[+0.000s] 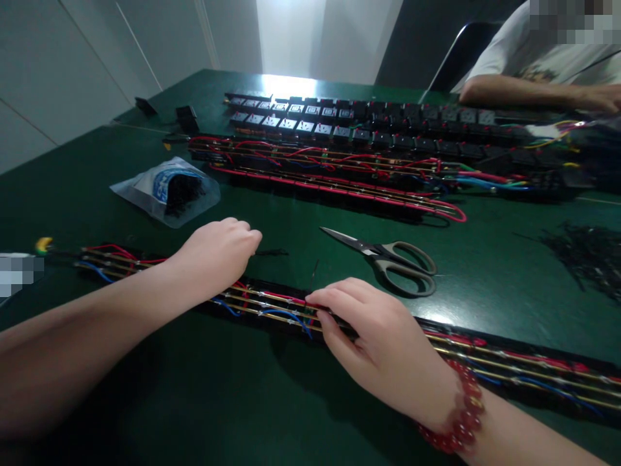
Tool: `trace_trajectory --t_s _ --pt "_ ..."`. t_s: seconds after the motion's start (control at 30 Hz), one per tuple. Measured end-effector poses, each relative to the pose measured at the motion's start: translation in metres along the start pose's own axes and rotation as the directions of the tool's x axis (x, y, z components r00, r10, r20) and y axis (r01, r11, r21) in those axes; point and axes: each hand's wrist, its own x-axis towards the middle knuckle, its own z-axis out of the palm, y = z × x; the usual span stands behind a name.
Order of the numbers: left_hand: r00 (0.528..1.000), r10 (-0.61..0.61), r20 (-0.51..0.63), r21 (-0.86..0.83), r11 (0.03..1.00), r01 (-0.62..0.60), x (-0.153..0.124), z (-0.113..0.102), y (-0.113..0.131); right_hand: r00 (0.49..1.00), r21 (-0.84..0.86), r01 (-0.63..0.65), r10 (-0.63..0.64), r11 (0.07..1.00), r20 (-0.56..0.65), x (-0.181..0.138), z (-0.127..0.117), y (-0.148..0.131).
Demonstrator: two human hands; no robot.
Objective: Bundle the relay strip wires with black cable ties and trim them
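wired strip (pixel 272 305): on near side of scissors (pixel 372 250), long axis slanting far-left to near-right. right hand (pixel 378 330), nearer scissors: fingertips on strip, thumb and forefinger slightly parted, grip unclear. left hand (pixel 220 251), left of scissors: fingers curled, hold cannot be told.

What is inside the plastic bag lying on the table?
Inside the plastic bag, a clump of black pieces shows; whatever lies behind its blue print is covered.

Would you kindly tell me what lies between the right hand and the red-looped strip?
In the head view, the scissors and a thin dark strand lie between the right hand and the red-looped strip.
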Motion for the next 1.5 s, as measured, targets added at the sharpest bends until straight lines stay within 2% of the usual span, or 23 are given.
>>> trace_trajectory --t_s 0.23,0.53,0.83,0.93,1.13,1.3,1.5 --pt "1.0 0.011 -0.024 -0.111 0.994 -0.013 0.004 0.003 0.0 1.0 0.008 0.007 -0.007 1.0 -0.009 0.001 0.002 0.001" --pt "0.988 0.018 -0.153 -0.313 0.947 -0.066 0.002 -0.006 0.011 1.0 0.011 0.003 -0.003 1.0 -0.006 0.0 0.001 0.0" --pt "0.984 -0.148 -0.103 -0.366 0.925 0.101 0.007 -0.013 0.01 1.0 0.007 0.006 -0.006 1.0 -0.008 0.001 0.001 0.001" --pt "0.978 -0.169 -0.125 -0.357 0.927 0.115 0.005 -0.015 0.011 1.0 -0.003 0.01 -0.01 1.0 -0.011 0.0 0.0 0.0" --pt "0.964 -0.084 -0.253 -0.435 0.9 -0.036 -0.002 -0.021 0.017 0.999 0.06 -0.032 0.035 0.998 -0.04 0.001 -0.002 -0.001" --pt "0.96 0.053 -0.275 -0.482 0.856 -0.186 -0.009 -0.022 0.024 0.987 0.114 -0.109 0.121 0.987 -0.106 0.002 -0.003 0.001" --pt "0.947 0.136 -0.289 -0.546 0.79 -0.28 -0.016 -0.021 0.033 0.967 0.139 -0.198 0.217 0.97 -0.132 0.002 -0.004 0.004"
